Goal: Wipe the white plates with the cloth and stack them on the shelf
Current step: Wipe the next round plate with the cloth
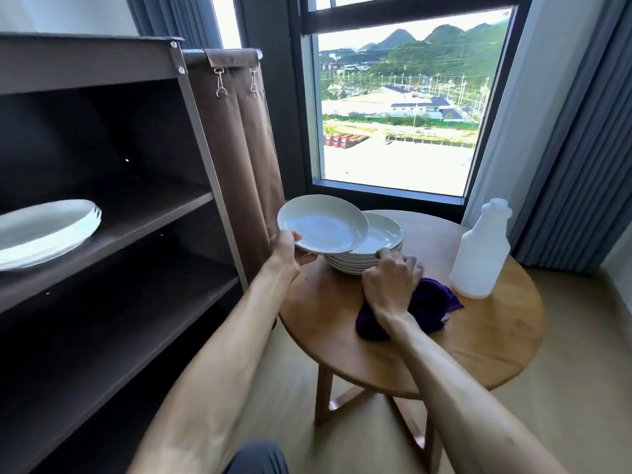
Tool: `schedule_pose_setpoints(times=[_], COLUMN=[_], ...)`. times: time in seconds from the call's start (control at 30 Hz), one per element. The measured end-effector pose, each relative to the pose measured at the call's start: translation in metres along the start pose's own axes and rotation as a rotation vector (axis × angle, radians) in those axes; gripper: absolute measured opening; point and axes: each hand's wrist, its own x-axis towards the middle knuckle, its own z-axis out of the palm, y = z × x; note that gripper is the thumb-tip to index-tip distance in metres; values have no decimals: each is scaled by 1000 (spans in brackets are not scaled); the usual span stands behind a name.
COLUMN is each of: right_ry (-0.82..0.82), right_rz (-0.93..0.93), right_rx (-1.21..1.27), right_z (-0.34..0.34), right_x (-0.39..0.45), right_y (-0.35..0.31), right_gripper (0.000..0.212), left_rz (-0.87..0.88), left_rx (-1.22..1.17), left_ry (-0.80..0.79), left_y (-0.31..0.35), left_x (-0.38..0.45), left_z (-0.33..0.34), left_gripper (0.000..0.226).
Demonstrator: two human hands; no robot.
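My left hand (289, 249) grips the near rim of a white plate (325, 224), held tilted just above and to the left of a stack of white plates (379, 249) on the round wooden table (478, 343). My right hand (390, 283) grips a dark purple cloth (427, 307) that lies bunched on the table right in front of the stack. Several white plates (44, 230) sit stacked on the dark brown shelf (143, 227) at the left.
A white plastic bottle (478, 258) stands at the table's right side. A brown fabric curtain (239, 148) hangs on the shelf unit's right edge, close to the held plate. Window and grey drapes lie behind the table. Lower shelves hold nothing.
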Motion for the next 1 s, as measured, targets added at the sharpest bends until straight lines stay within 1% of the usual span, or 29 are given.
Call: schedule_pose_setpoints(times=[0.03,0.1,0.13,0.17,0.23,0.3,0.33,0.4,0.43,0.47,0.53,0.6,0.67,0.7,0.73,0.8,0.83,0.87,0.9,0.97,1.0], right_ry=[-61,-275,-343,-348,-241,-130,-85,36,96,142,204,230,228,192,122,-129,-276,-368,-356,-139,-85], right_rz=[24,95,110,104,99,188,270,412,452,474,512,528,469,393,288,98,51,22,-3,-27,-13], right_rx=[-122,-302,-350,-366,-282,-122,-24,203,314,414,580,686,736,753,758,720,687,654,632,460,357], right_z=[-7,-18,-20,-21,-23,-30,-35,-50,-59,-68,-85,-98,-106,-106,-106,-98,-95,-89,-81,-63,-57], right_x=[1,-6,-12,-18,-26,-24,-20,-14,-12,-10,-5,-4,-8,-12,-17,-26,-33,-39,-42,-46,-49], right_y=[4,6,8,9,6,-2,-7,-19,-26,-36,-53,-73,-92,-101,-111,-127,-132,-134,-134,-129,-125], right_gripper=[43,45,44,40,30,24,24,25,27,29,31,33,34,33,32,21,18,23,27,18,27], left_rz=[-1,-6,-11,-16,-8,-10,-5,8,8,5,13,42,71,76,75,72,80,103,134,187,204], left_rx=[-51,-136,-157,-164,-174,-157,-129,-94,-83,-74,-52,-4,35,39,28,19,18,19,26,39,30], left_ry=[0,3,3,-6,-11,-8,-4,25,25,15,7,4,2,-1,-10,-34,-41,-42,-37,-12,-1], left_y=[-3,-10,-13,-15,-18,-21,-23,-33,-40,-44,-43,-36,-39,-42,-43,-43,-44,-45,-45,-49,-51], left_x=[-2,-9,-13,-20,-35,-49,-53,-54,-48,-44,-56,-79,-85,-85,-86,-87,-87,-87,-87,-86,-85], left_z=[-6,-20,-26,-31,-39,-48,-54,-67,-74,-81,-87,-88,-87,-86,-84,-81,-79,-78,-79,-84,-88], left_gripper=[52,60,62,63,57,53,55,71,77,79,72,55,40,34,28,27,30,33,35,35,33])
